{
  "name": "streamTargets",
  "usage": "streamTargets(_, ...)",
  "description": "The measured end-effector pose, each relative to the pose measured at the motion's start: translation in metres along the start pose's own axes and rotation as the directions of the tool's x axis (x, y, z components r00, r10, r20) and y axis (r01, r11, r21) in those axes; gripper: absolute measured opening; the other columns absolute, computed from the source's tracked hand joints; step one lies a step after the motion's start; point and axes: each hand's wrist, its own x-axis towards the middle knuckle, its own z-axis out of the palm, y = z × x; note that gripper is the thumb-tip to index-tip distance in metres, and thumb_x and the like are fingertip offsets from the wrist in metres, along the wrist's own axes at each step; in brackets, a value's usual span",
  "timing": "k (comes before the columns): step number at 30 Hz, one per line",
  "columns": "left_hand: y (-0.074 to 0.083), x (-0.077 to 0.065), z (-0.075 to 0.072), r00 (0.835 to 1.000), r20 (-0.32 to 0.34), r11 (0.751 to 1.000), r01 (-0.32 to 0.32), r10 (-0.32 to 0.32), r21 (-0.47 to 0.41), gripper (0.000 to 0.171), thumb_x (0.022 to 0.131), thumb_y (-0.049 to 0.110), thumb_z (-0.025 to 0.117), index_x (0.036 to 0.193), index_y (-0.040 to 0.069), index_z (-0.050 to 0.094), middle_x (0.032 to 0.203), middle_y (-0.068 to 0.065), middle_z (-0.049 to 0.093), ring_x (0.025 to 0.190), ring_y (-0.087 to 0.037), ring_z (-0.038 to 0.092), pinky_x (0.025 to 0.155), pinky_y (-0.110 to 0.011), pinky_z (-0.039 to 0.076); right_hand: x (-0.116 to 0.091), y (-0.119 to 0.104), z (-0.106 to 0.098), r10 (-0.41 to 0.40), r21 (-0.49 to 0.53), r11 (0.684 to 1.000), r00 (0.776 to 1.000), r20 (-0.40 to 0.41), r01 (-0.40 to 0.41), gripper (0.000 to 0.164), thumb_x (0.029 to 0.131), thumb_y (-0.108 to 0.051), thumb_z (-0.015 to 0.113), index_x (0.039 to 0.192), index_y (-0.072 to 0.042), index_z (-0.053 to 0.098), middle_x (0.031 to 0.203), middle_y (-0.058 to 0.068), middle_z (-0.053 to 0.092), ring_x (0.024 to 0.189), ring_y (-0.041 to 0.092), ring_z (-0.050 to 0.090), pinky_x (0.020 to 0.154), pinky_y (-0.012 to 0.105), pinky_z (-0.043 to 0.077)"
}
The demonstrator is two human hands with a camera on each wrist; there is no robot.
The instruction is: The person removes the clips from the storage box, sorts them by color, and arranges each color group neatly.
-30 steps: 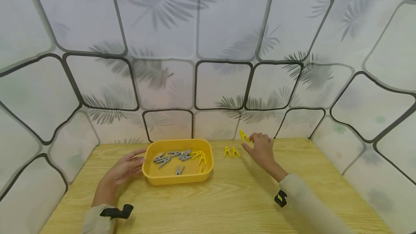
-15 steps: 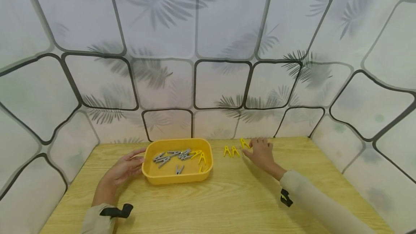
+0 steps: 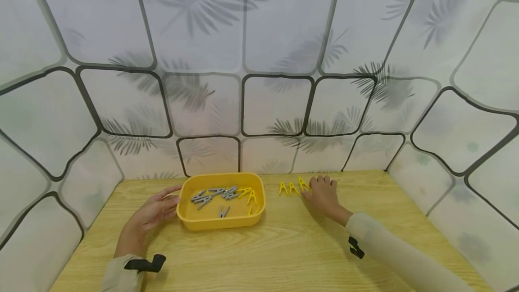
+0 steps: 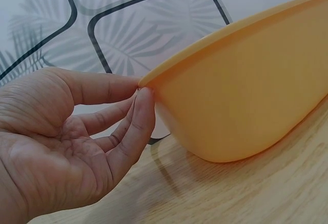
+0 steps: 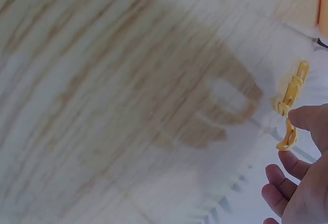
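Observation:
My left hand (image 3: 156,211) pinches the left rim of a yellow plastic basin (image 3: 227,223); in the left wrist view the fingertips meet at the lip of the basin (image 4: 230,90). Inside lie several grey clothespins (image 3: 204,201) and a few yellow clothespins (image 3: 252,197). At the back of the table, my right hand (image 3: 323,195) pinches a yellow clothespin (image 3: 302,184) between thumb and finger. It stands just right of two other yellow clothespins (image 3: 288,189), all with legs spread toward me. In the right wrist view, the clothespins (image 5: 292,93) overlap in a line by the thumb.
Everything stands on a light wooden table (image 3: 259,260). A patterned wall covering (image 3: 271,102) rises behind and along both sides, close behind the clothespin row. Black straps with small mounts sit on both sleeves.
My right hand has lowered the yellow clothespin from above the table and brought it left, beside the other two. The left hand and basin have stayed put.

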Motion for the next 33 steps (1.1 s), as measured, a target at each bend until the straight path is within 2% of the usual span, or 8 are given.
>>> streamTargets(21,0.001,-0.001,0.001,1.0,-0.016,0.999,0.007,-0.007,0.033,0.034,0.109,0.005,0.045,0.13,0.03,0.055,0.115,0.007,0.071,0.102,-0.007,0.071,0.085,-0.021,0.059,0.002,0.004,0.011,0.017,0.052,0.998,0.998,0.068,-0.021,0.034,0.093,-0.032,0.075,0.094,-0.003,0.058,0.089,0.014,0.054,0.086,0.033,0.044,0.083,0.053,0.032)
streamTargets(33,0.002,0.0,0.002,0.999,-0.031,0.999,0.011,-0.01,0.032,0.034,0.108,0.006,0.046,0.129,0.031,0.056,0.113,0.007,0.071,0.102,-0.007,0.071,0.085,-0.022,0.059,0.003,0.0,0.011,0.029,0.03,0.999,0.996,0.085,-0.032,0.036,0.093,-0.034,0.075,0.09,-0.004,0.056,0.085,0.012,0.051,0.083,0.031,0.043,0.081,0.051,0.031)
